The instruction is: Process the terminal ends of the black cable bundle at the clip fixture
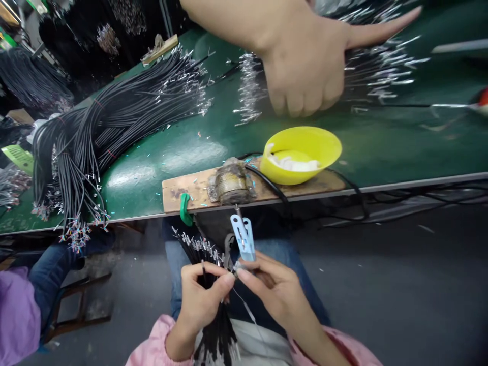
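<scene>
Over the lap, my left hand pinches a thin black cable between thumb and index finger. My right hand meets it there, its thumb and fingers closed at the cable's pale end; the fingertips partly hide that end. Just above the right fingers, a light blue plastic clip is mounted on the shaft of a small motor at the table edge. A bundle of black cables with silvery ends rests on the lap, beneath and behind the left hand.
The motor sits on a wooden board with a green clamp and a yellow bowl holding white material. Black cable bundles cover the green table's left. Another person's hand reaches across the far side. A stool stands at left.
</scene>
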`<state>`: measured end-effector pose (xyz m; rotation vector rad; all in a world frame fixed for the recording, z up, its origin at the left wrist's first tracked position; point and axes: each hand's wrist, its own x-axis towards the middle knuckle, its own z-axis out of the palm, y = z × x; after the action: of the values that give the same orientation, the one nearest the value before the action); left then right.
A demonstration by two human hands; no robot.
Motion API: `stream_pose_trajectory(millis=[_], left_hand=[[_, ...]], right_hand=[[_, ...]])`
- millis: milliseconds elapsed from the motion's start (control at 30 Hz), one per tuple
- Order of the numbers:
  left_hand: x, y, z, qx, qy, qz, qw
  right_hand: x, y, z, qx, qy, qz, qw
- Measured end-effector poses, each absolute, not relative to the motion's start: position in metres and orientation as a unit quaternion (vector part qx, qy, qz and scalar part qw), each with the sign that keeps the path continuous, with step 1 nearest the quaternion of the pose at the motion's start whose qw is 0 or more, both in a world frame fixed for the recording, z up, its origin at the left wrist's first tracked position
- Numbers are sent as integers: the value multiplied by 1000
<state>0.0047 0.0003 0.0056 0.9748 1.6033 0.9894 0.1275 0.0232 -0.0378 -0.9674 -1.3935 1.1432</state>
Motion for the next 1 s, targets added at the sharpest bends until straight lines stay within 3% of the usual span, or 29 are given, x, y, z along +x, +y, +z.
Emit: stream_pose_trajectory(millis=[233, 367, 600, 700, 833, 1000], left_hand=[[8, 2, 3, 419, 647, 443, 457], [11, 5, 6, 414, 645, 436, 472], [10, 7, 5, 427, 637, 405, 497], [5, 6, 4, 447, 617, 405, 505], [-5, 1, 0, 525, 626, 395, 420], [-7, -6, -6, 568, 649, 371, 346]], right_hand=[[129, 31, -39, -435, -514, 540, 504], [130, 30, -33, -359, -526, 579, 509], [135, 31, -30, -405, -610, 451, 511], [135, 32, -29, -365, -553, 567, 490], [130, 32, -25, -297, -379, 742, 466], [128, 40, -30, -310, -308, 798, 416]])
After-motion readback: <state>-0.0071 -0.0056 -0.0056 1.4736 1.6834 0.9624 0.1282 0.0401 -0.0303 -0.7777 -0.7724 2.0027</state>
